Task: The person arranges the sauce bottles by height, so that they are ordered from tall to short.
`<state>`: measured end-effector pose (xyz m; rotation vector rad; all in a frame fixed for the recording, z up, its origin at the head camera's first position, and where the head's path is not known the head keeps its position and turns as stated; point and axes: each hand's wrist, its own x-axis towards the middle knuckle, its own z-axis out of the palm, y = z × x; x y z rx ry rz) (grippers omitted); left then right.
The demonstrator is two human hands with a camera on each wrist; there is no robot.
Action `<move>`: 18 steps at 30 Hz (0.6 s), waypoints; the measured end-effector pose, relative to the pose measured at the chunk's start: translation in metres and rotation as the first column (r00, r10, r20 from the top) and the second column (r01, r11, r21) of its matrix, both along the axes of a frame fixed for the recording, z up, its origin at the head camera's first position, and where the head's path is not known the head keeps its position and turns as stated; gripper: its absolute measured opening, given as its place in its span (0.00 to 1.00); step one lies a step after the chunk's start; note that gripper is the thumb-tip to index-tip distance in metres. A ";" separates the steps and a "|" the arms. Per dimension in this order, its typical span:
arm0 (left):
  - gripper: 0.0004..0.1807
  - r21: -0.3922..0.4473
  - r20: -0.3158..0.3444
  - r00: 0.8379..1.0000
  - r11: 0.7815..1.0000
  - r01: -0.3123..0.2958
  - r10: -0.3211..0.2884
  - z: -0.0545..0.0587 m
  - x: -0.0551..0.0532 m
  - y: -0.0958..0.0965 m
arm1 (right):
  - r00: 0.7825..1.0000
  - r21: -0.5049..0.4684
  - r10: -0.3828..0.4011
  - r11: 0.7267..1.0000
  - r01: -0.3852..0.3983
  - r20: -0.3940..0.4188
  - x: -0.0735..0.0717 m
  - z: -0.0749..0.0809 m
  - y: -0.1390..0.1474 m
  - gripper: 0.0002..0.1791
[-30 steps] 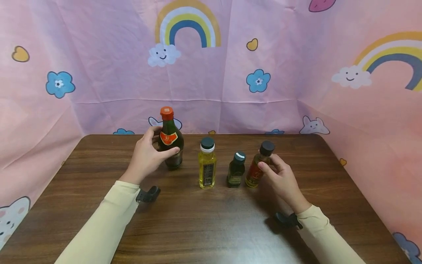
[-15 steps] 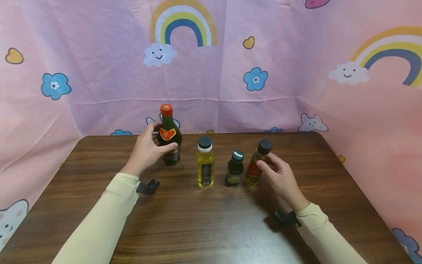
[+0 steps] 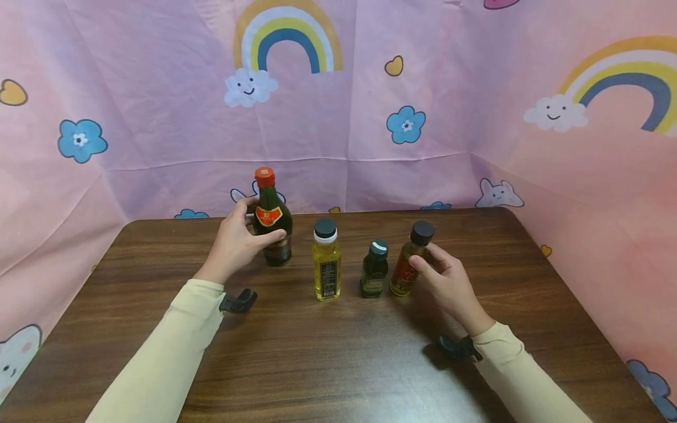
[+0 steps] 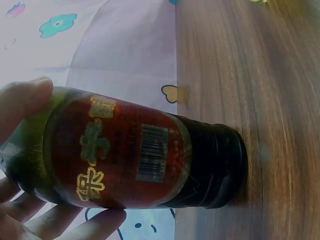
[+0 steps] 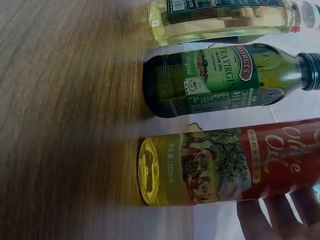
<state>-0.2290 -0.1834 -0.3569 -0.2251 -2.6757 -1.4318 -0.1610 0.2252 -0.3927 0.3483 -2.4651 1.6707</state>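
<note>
My left hand (image 3: pixel 235 244) grips a dark green glass bottle with a red cap (image 3: pixel 273 220) round its body, thumb on the near side. The left wrist view shows its red label with gold characters and a barcode; its base is right at the tabletop. My right hand (image 3: pixel 446 282) holds a small olive oil bottle (image 5: pixel 215 167) with a red label and dark cap, thumb in front and fingers behind. This bottle stands upright at the right end of the row. Beside it is a dark green extra virgin olive oil bottle (image 3: pixel 374 270), then a clear bottle of yellow oil (image 3: pixel 327 267).
The bottles are on a brown wood-grain table (image 3: pixel 317 364). A pink and lilac cloth (image 3: pixel 312 129) printed with rainbows, clouds and flowers hangs behind and along the sides. A black strap (image 3: pixel 239 301) is on the left wrist, another (image 3: pixel 459 348) on the right.
The red-capped bottle in my left hand has shifted slightly toward the back of the table. My right hand keeps its hold on the small olive oil bottle. The head view has turned a little.
</note>
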 end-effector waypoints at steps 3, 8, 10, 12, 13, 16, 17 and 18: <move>0.55 0.006 0.001 1.000 1.000 -0.003 0.002 -0.001 0.000 0.001 | 1.000 -0.007 0.000 1.000 0.000 0.005 0.000 0.000 0.000 0.22; 0.54 0.017 -0.016 1.000 1.000 -0.002 0.002 -0.007 -0.002 0.002 | 1.000 -0.017 0.002 1.000 -0.002 -0.001 0.000 -0.002 0.001 0.22; 0.53 0.018 -0.024 1.000 1.000 -0.005 0.006 -0.009 -0.002 0.002 | 1.000 -0.018 0.005 1.000 -0.005 -0.006 0.000 -0.002 0.001 0.22; 0.53 0.013 -0.030 1.000 1.000 -0.009 0.009 -0.011 -0.002 0.002 | 1.000 -0.015 0.008 1.000 -0.008 -0.009 0.000 -0.003 0.001 0.21; 0.53 0.010 -0.033 0.999 1.000 -0.009 0.009 -0.012 -0.001 0.002 | 1.000 -0.014 0.008 1.000 -0.009 -0.008 0.000 -0.003 0.001 0.21; 0.52 0.008 -0.042 0.999 1.000 -0.007 0.007 -0.015 -0.001 0.002 | 1.000 -0.020 0.008 1.000 -0.008 0.002 0.000 -0.003 0.001 0.23; 0.52 0.009 -0.044 0.999 1.000 -0.006 0.007 -0.016 -0.001 0.002 | 1.000 -0.022 0.007 1.000 -0.006 0.007 0.000 -0.003 0.001 0.24; 0.52 0.009 -0.046 0.999 1.000 -0.008 0.008 -0.017 -0.001 0.002 | 1.000 -0.025 0.005 1.000 -0.005 0.012 0.000 -0.003 0.001 0.24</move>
